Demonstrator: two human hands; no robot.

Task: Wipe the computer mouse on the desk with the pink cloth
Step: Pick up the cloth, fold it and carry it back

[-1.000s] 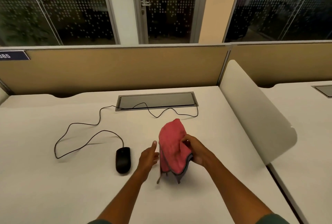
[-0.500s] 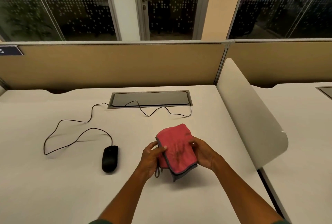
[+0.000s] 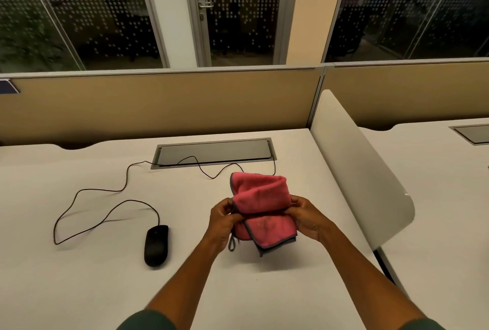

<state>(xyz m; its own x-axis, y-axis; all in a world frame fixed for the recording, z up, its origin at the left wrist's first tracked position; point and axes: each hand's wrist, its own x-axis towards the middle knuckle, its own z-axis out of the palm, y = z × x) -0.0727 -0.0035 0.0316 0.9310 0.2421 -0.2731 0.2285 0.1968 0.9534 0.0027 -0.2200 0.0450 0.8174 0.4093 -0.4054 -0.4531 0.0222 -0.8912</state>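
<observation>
A pink cloth (image 3: 262, 200) with a grey hem is held above the white desk (image 3: 79, 290), folded over itself. My left hand (image 3: 223, 220) pinches its left edge and my right hand (image 3: 308, 217) grips its right side. A black computer mouse (image 3: 156, 245) lies flat on the desk to the left of my left hand, well apart from the cloth. Its black cable (image 3: 105, 197) loops away across the desk toward the back.
A grey cable hatch (image 3: 214, 152) is set into the desk behind the cloth. A white divider panel (image 3: 365, 171) rises along the desk's right edge, with another desk beyond it. A tan partition (image 3: 158, 105) closes the back.
My left hand has taken hold of the cloth, which was in my right hand alone. Both hands have folded its top edge over. The view shifted slightly.
</observation>
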